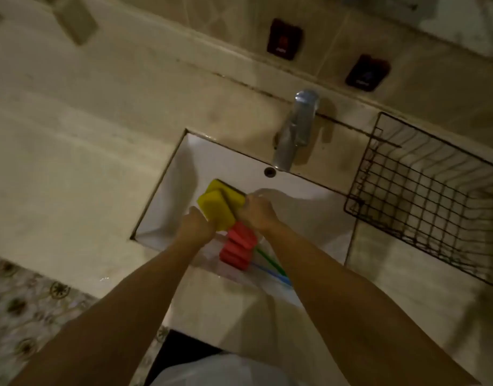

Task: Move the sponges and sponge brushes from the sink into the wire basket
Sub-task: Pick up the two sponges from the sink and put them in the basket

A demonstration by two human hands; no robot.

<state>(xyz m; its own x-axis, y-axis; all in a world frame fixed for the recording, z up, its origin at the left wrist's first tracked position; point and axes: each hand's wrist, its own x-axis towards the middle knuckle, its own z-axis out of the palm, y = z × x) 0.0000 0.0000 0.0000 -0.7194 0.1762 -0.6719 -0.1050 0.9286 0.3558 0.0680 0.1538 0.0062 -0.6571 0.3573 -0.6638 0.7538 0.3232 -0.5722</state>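
Note:
Two yellow sponges (217, 203) with dark scouring sides are pressed together above the white sink (167, 196). My left hand (196, 225) grips their near left side and my right hand (258, 211) grips their right side. Just below them, inside the sink, lie red sponges (238, 246) stacked together. A green handle (270, 260) and a blue handle (273, 275) of sponge brushes stick out toward the sink's near edge. The black wire basket (423, 201) stands on the counter to the right of the sink and looks empty.
A chrome faucet (295, 129) rises behind the sink, with an overflow hole (270, 171) below it. Two dark wall fixtures (284, 39) sit on the tiled wall. Beige counter (72, 176) stretches left of the sink. Patterned floor (25, 302) shows at lower left.

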